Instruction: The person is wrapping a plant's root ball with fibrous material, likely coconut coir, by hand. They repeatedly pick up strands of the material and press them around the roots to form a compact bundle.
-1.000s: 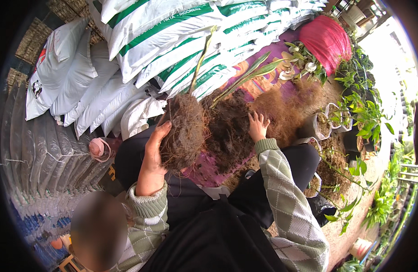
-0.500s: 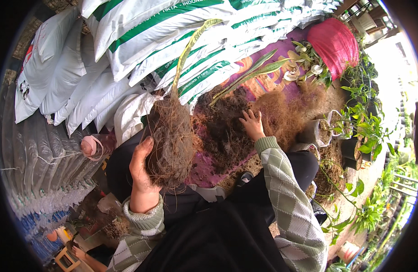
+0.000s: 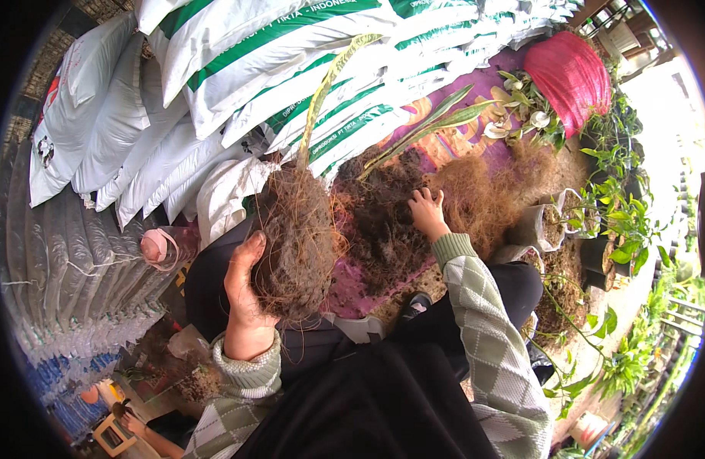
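My left hand is closed round the side of a snake plant's root ball, a brown clump of soil wrapped in fine roots. One long yellow-green leaf rises from its top. Over to the right, my right hand rests its parted fingers on the edge of a dark soil heap, gripping nothing that I can see. A second snake plant lies across the back of this heap. Beside my right hand spreads a loose mass of brown root fibre.
White and green sacks are stacked along the far side. A purple patterned sheet lies under the soil. A red sack, potted plants and a pink-lidded container stand around. Another person's hand shows at lower left.
My right hand's fingers have drawn in slightly on the soil. The root ball stays in my left hand, turned a little, and the whole view has shifted slightly.
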{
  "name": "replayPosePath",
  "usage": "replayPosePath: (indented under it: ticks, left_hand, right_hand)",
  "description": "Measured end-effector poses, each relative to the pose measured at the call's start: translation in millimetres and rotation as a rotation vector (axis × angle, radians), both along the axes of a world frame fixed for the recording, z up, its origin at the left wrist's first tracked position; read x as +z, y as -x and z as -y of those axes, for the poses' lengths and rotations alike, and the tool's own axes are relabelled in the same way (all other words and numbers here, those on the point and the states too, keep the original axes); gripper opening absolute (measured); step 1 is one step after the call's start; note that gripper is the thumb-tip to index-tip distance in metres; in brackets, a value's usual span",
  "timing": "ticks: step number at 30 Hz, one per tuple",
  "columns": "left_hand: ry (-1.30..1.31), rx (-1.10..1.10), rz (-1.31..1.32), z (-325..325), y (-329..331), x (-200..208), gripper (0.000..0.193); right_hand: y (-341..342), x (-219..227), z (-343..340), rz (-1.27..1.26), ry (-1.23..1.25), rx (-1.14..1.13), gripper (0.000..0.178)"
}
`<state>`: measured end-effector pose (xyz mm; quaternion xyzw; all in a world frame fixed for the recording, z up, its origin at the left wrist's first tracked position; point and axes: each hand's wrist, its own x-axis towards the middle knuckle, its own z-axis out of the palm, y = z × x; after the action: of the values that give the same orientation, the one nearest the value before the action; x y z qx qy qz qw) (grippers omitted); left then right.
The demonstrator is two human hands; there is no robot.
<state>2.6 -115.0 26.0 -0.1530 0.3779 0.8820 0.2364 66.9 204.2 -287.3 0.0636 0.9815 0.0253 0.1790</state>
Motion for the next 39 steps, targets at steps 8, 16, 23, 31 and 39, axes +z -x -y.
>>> replayPosePath:
  ticks: [8,16,23,31,39]
  left_hand:
    - [-0.060,-0.146,-0.014,-3,5,6,0.037]
    - [-0.037,-0.120,0.002,0,4,3,0.041]
    - [0.045,-0.127,0.002,-2,5,5,0.039]
    - [0.017,-0.164,0.010,-3,8,0,0.037]
    - [-0.027,-0.165,0.001,0,8,3,0.038]
  right_hand:
    - [4,5,-50,-0.111,0.236,-0.490,0.047]
    - [-16,1,-32,-0.063,0.172,-0.510,0.061]
    - [-20,-4,-5,-0.186,0.015,-0.329,0.061]
    - [-29,-19,60,-0.150,0.155,0.119,0.062]
    - [-36,-19,48,-0.075,0.170,0.158,0.035]
